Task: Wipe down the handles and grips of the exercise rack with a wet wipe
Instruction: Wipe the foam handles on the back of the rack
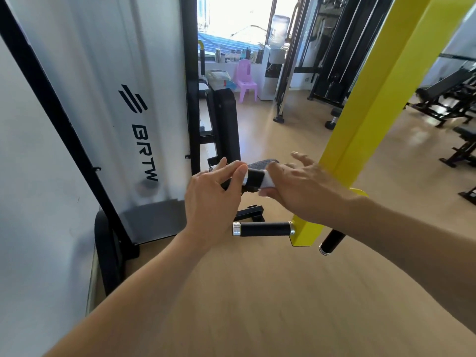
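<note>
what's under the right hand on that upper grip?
A white wet wipe wrapped on the black upper grip, showing at the right hand's thumb side. How far it runs under the palm is covered. The left hand holds the grip's free end.

- Rack upright (373, 109): yellow
- Handles (265, 229): black grips, silver end caps
- Wet wipe (268, 180): white
- Chair (246, 78), 12 o'clock: lilac
- Floor (257, 292): light wood

— How many black handles on the yellow rack?
— Three: an upper handle (253, 179), a lower handle (264, 229), and a third handle (332, 240) pointing toward the camera.
— Hands?
— Two, the left hand (213, 199) and right hand (298, 189).
— Wipes?
— One white wipe (266, 180).
— Chairs?
— One pink chair (246, 79).
</note>
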Demonstrator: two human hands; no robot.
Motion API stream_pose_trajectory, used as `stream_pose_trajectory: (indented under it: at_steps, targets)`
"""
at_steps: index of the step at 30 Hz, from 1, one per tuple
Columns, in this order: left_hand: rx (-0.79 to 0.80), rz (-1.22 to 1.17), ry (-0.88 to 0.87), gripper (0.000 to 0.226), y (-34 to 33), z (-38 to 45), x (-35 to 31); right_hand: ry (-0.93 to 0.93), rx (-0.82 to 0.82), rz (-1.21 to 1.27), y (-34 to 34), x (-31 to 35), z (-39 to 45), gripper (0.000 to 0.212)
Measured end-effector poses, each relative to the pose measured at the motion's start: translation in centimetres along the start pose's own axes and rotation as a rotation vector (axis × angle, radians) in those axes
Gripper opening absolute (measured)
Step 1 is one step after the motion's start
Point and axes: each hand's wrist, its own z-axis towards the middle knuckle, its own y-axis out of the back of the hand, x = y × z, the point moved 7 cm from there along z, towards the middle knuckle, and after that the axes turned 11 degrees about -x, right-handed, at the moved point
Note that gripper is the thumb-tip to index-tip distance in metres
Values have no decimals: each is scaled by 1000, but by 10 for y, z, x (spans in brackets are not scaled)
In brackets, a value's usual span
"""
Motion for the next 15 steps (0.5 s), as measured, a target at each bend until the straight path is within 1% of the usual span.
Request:
stream_pose_trajectory:
  at_steps: [3, 5, 6, 7, 8, 9, 10, 11, 12, 14, 15]
  targets:
    - [16, -12, 2, 21, -2, 0, 2, -25, 160, -367, -6, -15, -23, 48]
    - [18, 2, -3, 20, -3, 0, -1, -63, 227, -553, -6, -17, -33, 44]
    - [15, 9, -8, 20, -3, -1, -3, -55, 216, -594, -4, -15, -36, 42]
    - [12, 8, -19, 20, -2, -2, -5, -28, 156, -606, 1, -13, -38, 42]
    - [17, -3, -22, 20, -1, -3, -7, -3, 57, -583, 8, -10, -40, 43]
    - [30, -31, 0, 20, -1, -4, -6, 9, -70, -522, 18, -6, -43, 42]
    - [53, -79, 44, 19, -2, -4, -3, 7, -194, -410, 27, -2, -47, 36]
    - [77, -126, 94, 18, -4, -5, 1, -8, -266, -239, 33, 3, -53, 31]
    - [97, -164, 129, 16, -4, -5, 4, -44, -260, -15, 34, 8, -58, 31]
    - [129, -219, 183, 16, -5, -5, 6, -205, -126, 450, 18, 17, -65, 31]
    - [150, -249, 216, 17, -6, -5, 7, -319, -51, 622, 0, 17, -67, 30]
